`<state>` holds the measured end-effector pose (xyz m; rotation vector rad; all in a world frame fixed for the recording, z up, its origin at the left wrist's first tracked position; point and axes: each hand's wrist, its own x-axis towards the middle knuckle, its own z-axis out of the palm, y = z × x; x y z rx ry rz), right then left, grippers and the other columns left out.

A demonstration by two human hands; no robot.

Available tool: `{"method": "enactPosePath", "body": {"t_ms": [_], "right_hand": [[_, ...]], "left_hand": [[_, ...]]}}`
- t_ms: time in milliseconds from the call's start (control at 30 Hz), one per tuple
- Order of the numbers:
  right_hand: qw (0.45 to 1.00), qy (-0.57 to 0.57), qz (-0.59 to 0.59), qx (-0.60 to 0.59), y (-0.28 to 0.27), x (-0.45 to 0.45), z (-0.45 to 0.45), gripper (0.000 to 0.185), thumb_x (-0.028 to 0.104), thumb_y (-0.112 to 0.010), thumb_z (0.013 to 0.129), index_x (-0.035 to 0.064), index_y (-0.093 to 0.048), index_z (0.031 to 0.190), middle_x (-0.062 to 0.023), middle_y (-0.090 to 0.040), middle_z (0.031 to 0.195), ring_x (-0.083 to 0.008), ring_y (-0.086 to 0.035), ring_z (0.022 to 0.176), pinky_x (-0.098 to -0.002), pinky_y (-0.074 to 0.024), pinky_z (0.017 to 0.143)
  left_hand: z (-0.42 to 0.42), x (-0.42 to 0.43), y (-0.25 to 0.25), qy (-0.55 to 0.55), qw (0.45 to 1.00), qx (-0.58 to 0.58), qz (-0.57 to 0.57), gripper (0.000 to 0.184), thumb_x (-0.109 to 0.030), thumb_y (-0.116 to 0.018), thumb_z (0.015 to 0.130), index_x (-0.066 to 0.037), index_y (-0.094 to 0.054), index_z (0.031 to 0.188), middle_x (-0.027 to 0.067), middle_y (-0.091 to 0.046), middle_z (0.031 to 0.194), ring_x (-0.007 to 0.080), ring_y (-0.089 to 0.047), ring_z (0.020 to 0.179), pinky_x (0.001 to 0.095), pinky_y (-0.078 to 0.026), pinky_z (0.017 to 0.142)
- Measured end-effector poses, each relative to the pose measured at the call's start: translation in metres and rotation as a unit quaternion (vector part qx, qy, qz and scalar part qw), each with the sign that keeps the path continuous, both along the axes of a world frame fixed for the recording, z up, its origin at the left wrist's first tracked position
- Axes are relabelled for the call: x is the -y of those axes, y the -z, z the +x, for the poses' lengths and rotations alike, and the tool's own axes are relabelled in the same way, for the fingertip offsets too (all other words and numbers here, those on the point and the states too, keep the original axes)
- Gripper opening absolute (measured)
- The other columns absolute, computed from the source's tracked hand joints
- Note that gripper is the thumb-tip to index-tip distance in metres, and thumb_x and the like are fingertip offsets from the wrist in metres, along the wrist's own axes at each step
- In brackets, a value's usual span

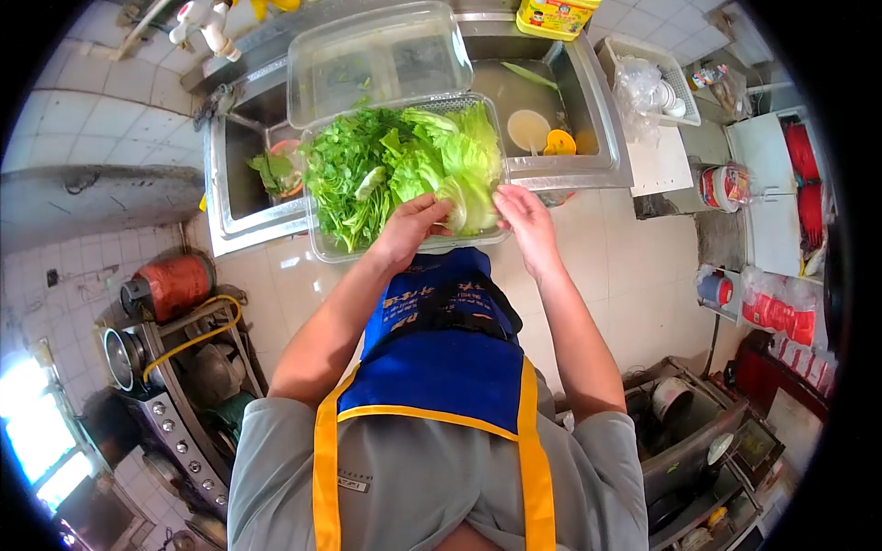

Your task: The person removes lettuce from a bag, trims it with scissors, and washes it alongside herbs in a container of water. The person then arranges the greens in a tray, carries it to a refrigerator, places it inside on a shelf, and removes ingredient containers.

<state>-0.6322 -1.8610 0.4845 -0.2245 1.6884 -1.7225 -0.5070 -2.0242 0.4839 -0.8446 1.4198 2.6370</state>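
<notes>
Left hand (pixel 411 230) pinching frilly lettuce (pixel 467 161), right hand (pixel 527 219) alongside; rectangular plastic tray (pixel 322 248)

– What is cut off?
– The yellow container (pixel 557 18), by the top edge.
– Hidden?
– The floor of the tray (pixel 322 246), upper centre, by lettuce (pixel 473 151) and herbs (pixel 349 147).
– The apron's small lettering (pixel 447 299)?
– Too blurred to be read.

lettuce (pixel 470 158) | pale green, ruffled | leaves loosely heaped | in right-hand part of clear plastic tray (pixel 333 253)
</notes>
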Motion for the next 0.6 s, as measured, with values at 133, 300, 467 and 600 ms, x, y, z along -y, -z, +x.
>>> {"method": "enactPosePath", "body": {"t_ms": [133, 300, 467, 600], "right_hand": [[0.995, -0.062, 0.059, 0.055, -0.004, -0.001, 0.009, 0.027, 0.024, -0.062, 0.087, 0.0076, -0.059, 0.109, 0.002, -0.06, 0.097, -0.0058, -0.055, 0.087, -0.0203, -0.0429, 0.069], [0.998, -0.039, 0.034, -0.038, 0.005, 0.005, -0.001, 0.03, 0.019, -0.064, 0.085, 0.0058, -0.058, 0.112, -0.0032, -0.059, 0.1, -0.0089, -0.055, 0.081, -0.0215, -0.0443, 0.066], [0.85, -0.025, 0.139, -0.507, -0.001, 0.011, 0.009, 0.028, 0.012, -0.066, 0.079, 0.0019, -0.059, 0.104, -0.0143, -0.06, 0.104, -0.0277, -0.058, 0.095, -0.0337, -0.0483, 0.079], [0.828, -0.154, 0.12, -0.525, 0.011, 0.013, 0.019, 0.027, 0.013, -0.065, 0.08, 0.0016, -0.059, 0.103, -0.0151, -0.06, 0.105, -0.0293, -0.059, 0.096, -0.0352, -0.0487, 0.081]], "left_hand": [[0.002, -0.007, 0.008, -0.018, 0.997, -0.03, 0.076, 0.023, -0.018, -0.052, 0.093, -0.002, -0.056, 0.11, 0.0061, -0.061, 0.101, 0.0146, -0.058, 0.089, 0.0282, -0.048, 0.079], [0.004, 0.003, 0.01, 0.003, 0.996, 0.01, -0.087, 0.022, -0.02, -0.057, 0.09, -0.001, -0.061, 0.1, 0.0073, -0.063, 0.094, 0.015, -0.061, 0.082, 0.0289, -0.051, 0.075], [0.013, 0.004, 0.008, -0.022, 0.899, 0.126, -0.42, 0.025, -0.023, -0.064, 0.084, 0.001, -0.061, 0.092, 0.0093, -0.062, 0.086, 0.0155, -0.06, 0.075, 0.0278, -0.05, 0.066], [0.028, 0.014, 0.02, -0.155, 0.766, 0.076, -0.619, 0.021, -0.018, -0.067, 0.08, -0.002, -0.059, 0.091, 0.0099, -0.054, 0.08, 0.0192, -0.054, 0.067, 0.0313, -0.045, 0.06]]}}
